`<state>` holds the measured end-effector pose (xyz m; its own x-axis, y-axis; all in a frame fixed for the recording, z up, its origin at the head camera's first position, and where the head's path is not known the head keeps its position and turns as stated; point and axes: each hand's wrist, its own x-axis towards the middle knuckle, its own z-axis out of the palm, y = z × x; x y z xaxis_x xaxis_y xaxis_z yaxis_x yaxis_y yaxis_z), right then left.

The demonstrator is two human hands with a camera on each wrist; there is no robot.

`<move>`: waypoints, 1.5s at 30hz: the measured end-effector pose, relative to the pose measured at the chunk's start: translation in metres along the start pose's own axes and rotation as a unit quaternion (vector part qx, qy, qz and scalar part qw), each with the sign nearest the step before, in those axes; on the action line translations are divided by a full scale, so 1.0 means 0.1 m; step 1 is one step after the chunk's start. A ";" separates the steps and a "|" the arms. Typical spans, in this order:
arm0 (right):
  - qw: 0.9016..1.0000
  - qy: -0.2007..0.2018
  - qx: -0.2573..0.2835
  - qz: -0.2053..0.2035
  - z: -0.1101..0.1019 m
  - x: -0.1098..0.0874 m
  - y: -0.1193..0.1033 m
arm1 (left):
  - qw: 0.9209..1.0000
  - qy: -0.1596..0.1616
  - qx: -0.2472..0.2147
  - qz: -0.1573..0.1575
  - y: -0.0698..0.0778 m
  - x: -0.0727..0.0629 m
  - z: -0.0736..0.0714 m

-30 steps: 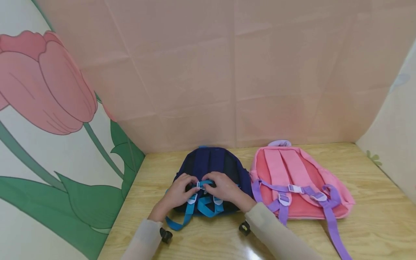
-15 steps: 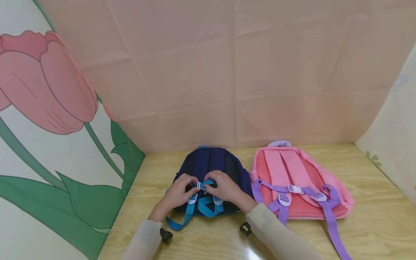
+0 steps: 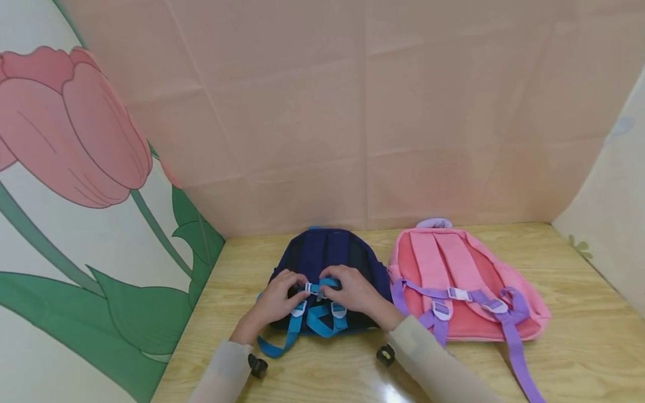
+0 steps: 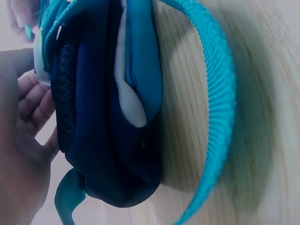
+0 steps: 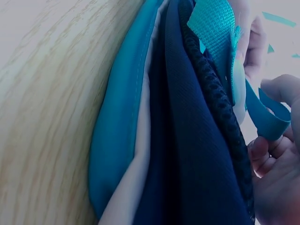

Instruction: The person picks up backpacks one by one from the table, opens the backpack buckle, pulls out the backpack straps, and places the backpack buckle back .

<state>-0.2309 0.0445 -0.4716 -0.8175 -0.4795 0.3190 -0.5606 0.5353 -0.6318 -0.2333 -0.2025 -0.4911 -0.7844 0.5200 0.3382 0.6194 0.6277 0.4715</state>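
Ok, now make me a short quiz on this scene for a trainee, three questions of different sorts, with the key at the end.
1. True or false: in the head view, the pink bag lies to the right of the blue bag.

2. What colour are the pink bag's loose strap ends?
a) green
b) purple
c) yellow

3. Fill in the missing word: the right hand pinches a blue ____.

Key:
1. True.
2. b) purple.
3. strap.
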 end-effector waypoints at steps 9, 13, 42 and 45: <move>1.000 0.004 0.014 0.009 -0.05 -0.03 0.04 | 1.000 -0.011 -0.007 -0.023 0.00 -0.01 0.00; 1.000 0.004 0.014 0.001 -0.07 -0.05 0.07 | 1.000 -0.008 -0.009 -0.024 0.00 -0.01 0.00; 0.996 -0.057 -0.065 -0.015 -0.17 -0.05 -0.02 | 1.000 0.005 -0.007 -0.012 0.02 -0.03 -0.03; 0.996 -0.054 -0.064 -0.027 -0.15 -0.02 -0.06 | 1.000 0.004 -0.003 -0.010 0.02 -0.03 -0.03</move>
<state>-0.2279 0.0524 -0.4582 -0.7709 -0.5780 0.2677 -0.6210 0.5885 -0.5177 -0.2305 -0.2046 -0.4888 -0.7966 0.5030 0.3353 0.6038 0.6343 0.4828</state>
